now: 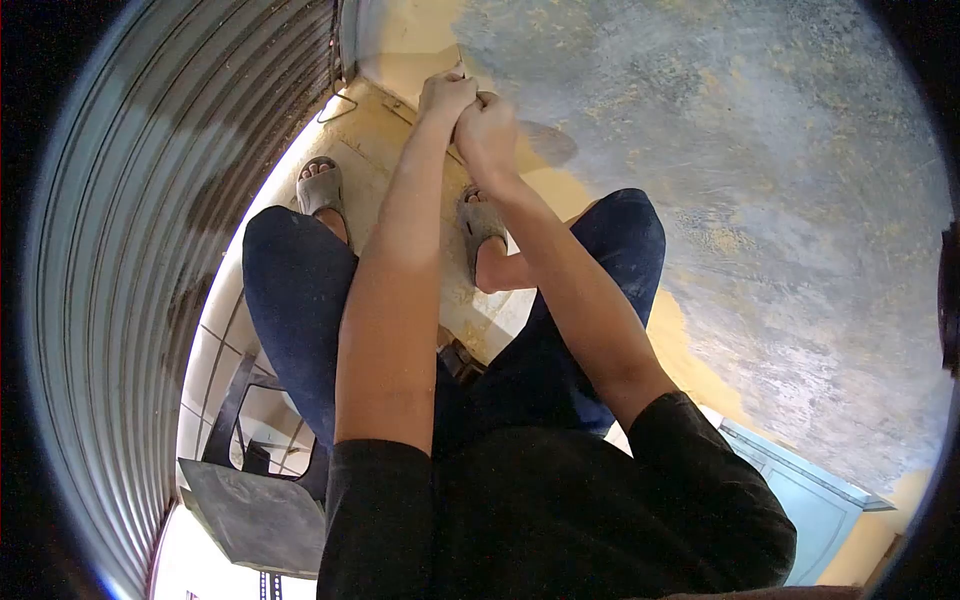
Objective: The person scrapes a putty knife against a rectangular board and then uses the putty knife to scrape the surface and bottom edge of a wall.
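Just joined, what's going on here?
A person, knees bent, has both arms stretched toward the low part of a patchy grey-and-yellow wall. Their left hand is closed on a slim object, mostly hidden, so can't identify it. The right hand is closed up against the left. Can't tell if the object touches the wall. Corrugated metal panel on the left side.

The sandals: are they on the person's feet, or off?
On: both sandals wrap the feet, with bare toes showing at the open fronts.
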Available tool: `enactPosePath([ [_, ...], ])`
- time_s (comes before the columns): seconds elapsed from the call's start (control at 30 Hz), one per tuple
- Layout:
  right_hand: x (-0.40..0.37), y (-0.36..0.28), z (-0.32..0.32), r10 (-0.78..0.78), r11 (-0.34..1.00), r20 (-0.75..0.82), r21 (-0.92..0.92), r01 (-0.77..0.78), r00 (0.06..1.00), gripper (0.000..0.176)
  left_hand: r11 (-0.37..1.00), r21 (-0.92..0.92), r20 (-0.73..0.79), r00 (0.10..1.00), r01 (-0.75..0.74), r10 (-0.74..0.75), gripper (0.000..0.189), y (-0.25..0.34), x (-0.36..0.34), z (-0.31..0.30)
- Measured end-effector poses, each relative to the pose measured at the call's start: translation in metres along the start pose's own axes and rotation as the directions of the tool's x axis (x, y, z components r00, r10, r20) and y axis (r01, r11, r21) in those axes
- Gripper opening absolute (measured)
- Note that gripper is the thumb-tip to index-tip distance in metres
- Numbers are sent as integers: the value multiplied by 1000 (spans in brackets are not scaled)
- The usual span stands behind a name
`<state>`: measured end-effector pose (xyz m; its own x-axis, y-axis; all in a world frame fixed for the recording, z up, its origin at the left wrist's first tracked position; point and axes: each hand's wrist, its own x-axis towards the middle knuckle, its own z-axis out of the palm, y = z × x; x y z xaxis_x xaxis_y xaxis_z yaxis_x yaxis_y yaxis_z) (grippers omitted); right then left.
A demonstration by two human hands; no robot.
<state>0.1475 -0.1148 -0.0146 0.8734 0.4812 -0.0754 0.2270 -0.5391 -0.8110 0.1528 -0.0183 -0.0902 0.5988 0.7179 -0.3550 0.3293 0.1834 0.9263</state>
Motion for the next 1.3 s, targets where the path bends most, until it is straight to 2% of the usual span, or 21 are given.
enactPosePath([
  [0.1,-2,5,2,-79,996,-69,-54,76,994,39,1000,-30,-19,1000,-2,2,32,-9,2,12],
  [0.17,-7,-3,-7,-61,998,-62,-20,60,996,38,1000,-24,-62,998,-13,12,32,-12,11,16],
  [0.27,-3,-2,-3,-19,996,22,86,17,1000,41,1000,-30,-4,1000,-2,2,32,-6,1,10],
  [0.33,0,3,0,-14,999,9,46,14,1000,41,969,-220,57,993,114,-104,33,-7,4,7],
  [0.37,3,4,2,-15,1000,3,11,15,1000,40,968,-223,57,993,111,-101,33,-7,3,10],
  [0.43,-5,2,-8,-24,999,4,36,24,1000,40,997,73,-54,998,-18,22,37,-3,-3,14],
  [0.47,-8,-1,-11,-30,998,3,63,30,1000,40,997,74,-58,998,-22,26,37,1,-3,14],
  [0.5,-10,-7,-13,-32,997,5,65,31,999,40,995,94,-37,999,35,-31,35,4,-4,14],
  [0.57,-14,-16,-16,17,1000,66,0,-17,998,40,989,112,-17,995,97,-96,33,5,-6,9],
  [0.63,-9,0,-5,-32,999,28,-37,33,999,40,998,46,-1,999,-35,35,35,-5,-1,9],
  [0.67,-5,8,-1,-92,993,-8,-72,91,996,40,998,44,2,999,-35,35,35,-6,-1,12],
  [0.73,-6,3,-6,-71,997,-24,-32,71,997,40,981,193,39,999,-7,-1,33,-5,4,13],
  [0.8,-6,-1,-5,-45,999,-30,5,45,999,40,984,178,16,999,30,-34,35,-15,16,15],
  [0.87,-2,-1,-3,-35,999,52,-32,37,998,41,985,162,5,998,61,-63,38,-21,23,16],
  [0.93,-1,3,-3,-61,997,23,-53,62,998,42,999,-22,73,997,40,-38,42,-18,22,13],
  [0.97,0,5,-4,-86,994,1,-71,85,996,42,999,-23,76,996,41,-39,42,-17,18,17],
  [1.03,-6,-1,-11,-65,997,-4,-31,65,998,42,981,187,-16,999,51,-49,43,1,2,15],
  [1.07,-10,-5,-12,-41,999,-5,5,41,999,42,981,189,-20,999,52,-49,43,6,0,9],
  [1.13,-4,-3,-5,-47,999,21,-21,48,999,42,990,-39,-49,989,138,-140,37,3,-3,9],
  [1.23,-4,5,-4,-61,997,16,-52,61,998,43,992,-13,7,992,125,-125,31,8,-5,5],
  [1.3,-2,2,-5,-81,996,0,-46,80,997,43,996,36,-35,996,86,-85,26,11,-7,5],
])
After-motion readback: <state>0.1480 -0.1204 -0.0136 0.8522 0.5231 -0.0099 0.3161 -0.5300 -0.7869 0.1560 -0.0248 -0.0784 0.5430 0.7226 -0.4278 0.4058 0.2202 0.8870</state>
